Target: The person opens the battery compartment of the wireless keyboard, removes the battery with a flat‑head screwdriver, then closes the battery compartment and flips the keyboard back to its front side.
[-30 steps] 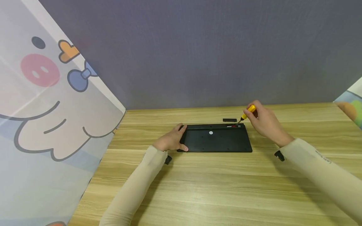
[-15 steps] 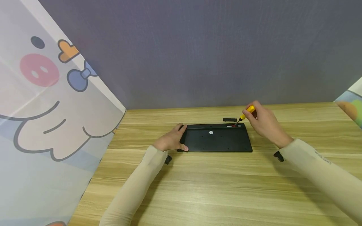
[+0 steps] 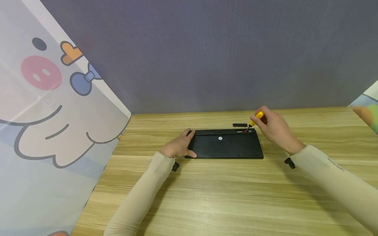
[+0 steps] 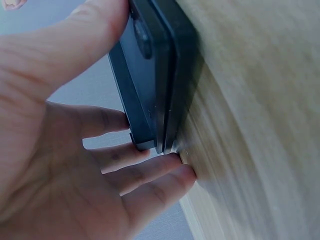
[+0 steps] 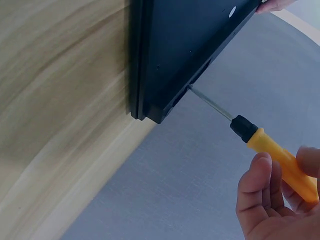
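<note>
A black keyboard [image 3: 227,149] lies with its underside up on the wooden table, a round white sticker on it. My left hand [image 3: 178,146] rests at its left end, thumb on the near corner and fairly straight fingers at the far corner. In the right wrist view, my right hand [image 5: 277,200] grips the yellow handle of a screwdriver [image 5: 280,160]. The screwdriver's metal shaft slants down to the raised bar along the keyboard's far edge. There, the head view shows a small uncovered compartment [image 3: 239,131] with red and silver bits inside, the tip among them.
A small black cover strip [image 3: 240,125] lies on the table just beyond the compartment. Behind the wooden table [image 3: 206,196] stands a grey-blue fabric panel [image 3: 206,59]. A wall with cartoon prints [image 3: 44,98] borders the left side.
My right hand has shifted slightly left with the screwdriver, and the handle has moved left and a little down. My left hand, the keyboard and the cover strip stay put.
</note>
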A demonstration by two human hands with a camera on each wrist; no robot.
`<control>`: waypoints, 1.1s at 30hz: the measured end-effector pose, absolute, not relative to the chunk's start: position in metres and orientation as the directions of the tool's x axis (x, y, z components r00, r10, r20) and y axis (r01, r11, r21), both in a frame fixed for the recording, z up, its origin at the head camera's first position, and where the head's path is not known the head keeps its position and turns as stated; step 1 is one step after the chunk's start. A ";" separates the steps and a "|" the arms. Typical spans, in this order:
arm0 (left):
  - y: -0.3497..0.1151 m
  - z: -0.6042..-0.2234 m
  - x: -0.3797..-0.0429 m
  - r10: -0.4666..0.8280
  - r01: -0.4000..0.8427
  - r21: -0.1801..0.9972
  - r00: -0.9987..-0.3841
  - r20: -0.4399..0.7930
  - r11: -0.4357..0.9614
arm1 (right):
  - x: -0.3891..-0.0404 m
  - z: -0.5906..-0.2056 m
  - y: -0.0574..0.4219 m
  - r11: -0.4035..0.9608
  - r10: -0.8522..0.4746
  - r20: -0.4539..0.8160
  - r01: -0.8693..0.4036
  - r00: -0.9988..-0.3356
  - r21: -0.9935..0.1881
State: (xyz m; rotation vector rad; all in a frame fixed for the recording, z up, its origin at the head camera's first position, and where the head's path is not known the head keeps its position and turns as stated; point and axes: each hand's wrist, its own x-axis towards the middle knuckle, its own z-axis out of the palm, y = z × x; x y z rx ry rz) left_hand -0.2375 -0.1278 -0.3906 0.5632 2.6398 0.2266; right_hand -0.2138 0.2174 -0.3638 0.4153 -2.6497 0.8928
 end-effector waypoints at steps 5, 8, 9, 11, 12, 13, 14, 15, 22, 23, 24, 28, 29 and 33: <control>-0.128 -0.391 -0.237 0.419 0.350 0.241 -0.826 -0.377 0.905 | -0.216 -0.363 0.214 0.773 -0.179 0.365 -0.360 -0.914 -0.522; -0.127 -0.390 -0.237 0.421 0.348 0.248 -0.825 -0.376 0.904 | -0.218 -0.363 0.212 0.778 -0.181 0.352 -0.352 -0.918 -0.520; -0.127 -0.390 -0.237 0.422 0.349 0.250 -0.825 -0.376 0.903 | -0.219 -0.363 0.211 0.780 -0.181 0.347 -0.349 -0.920 -0.520; -0.127 -0.390 -0.237 0.424 0.349 0.253 -0.823 -0.377 0.903 | -0.220 -0.362 0.210 0.783 -0.177 0.336 -0.339 -0.925 -0.522; -0.127 -0.390 -0.237 0.425 0.350 0.252 -0.823 -0.378 0.902 | -0.221 -0.362 0.209 0.784 -0.172 0.329 -0.331 -0.929 -0.526; -0.127 -0.390 -0.237 0.426 0.352 0.251 -0.822 -0.378 0.902 | -0.221 -0.361 0.209 0.786 -0.168 0.323 -0.325 -0.931 -0.527; -0.127 -0.390 -0.237 0.426 0.351 0.251 -0.822 -0.379 0.902 | -0.221 -0.361 0.209 0.787 -0.164 0.315 -0.317 -0.935 -0.530; -0.127 -0.390 -0.237 0.424 0.350 0.250 -0.822 -0.380 0.903 | -0.221 -0.360 0.209 0.788 -0.163 0.308 -0.311 -0.937 -0.531; -0.128 -0.390 -0.237 0.416 0.342 0.247 -0.824 -0.384 0.907 | -0.222 -0.357 0.211 0.793 -0.160 0.265 -0.284 -0.951 -0.539; -0.128 -0.389 -0.237 0.417 0.343 0.248 -0.824 -0.383 0.906 | -0.222 -0.357 0.212 0.792 -0.158 0.259 -0.279 -0.953 -0.543; -0.128 -0.389 -0.237 0.418 0.344 0.248 -0.824 -0.382 0.905 | -0.222 -0.357 0.213 0.789 -0.157 0.253 -0.275 -0.955 -0.549; -0.128 -0.389 -0.237 0.423 0.347 0.253 -0.823 -0.379 0.903 | -0.222 -0.358 0.219 0.778 -0.138 0.235 -0.252 -0.962 -0.575; -0.128 -0.389 -0.237 0.423 0.348 0.253 -0.823 -0.379 0.903 | -0.222 -0.359 0.220 0.777 -0.136 0.239 -0.253 -0.961 -0.576; -0.128 -0.389 -0.237 0.423 0.348 0.253 -0.824 -0.377 0.903 | -0.223 -0.360 0.224 0.779 -0.137 0.266 -0.270 -0.954 -0.565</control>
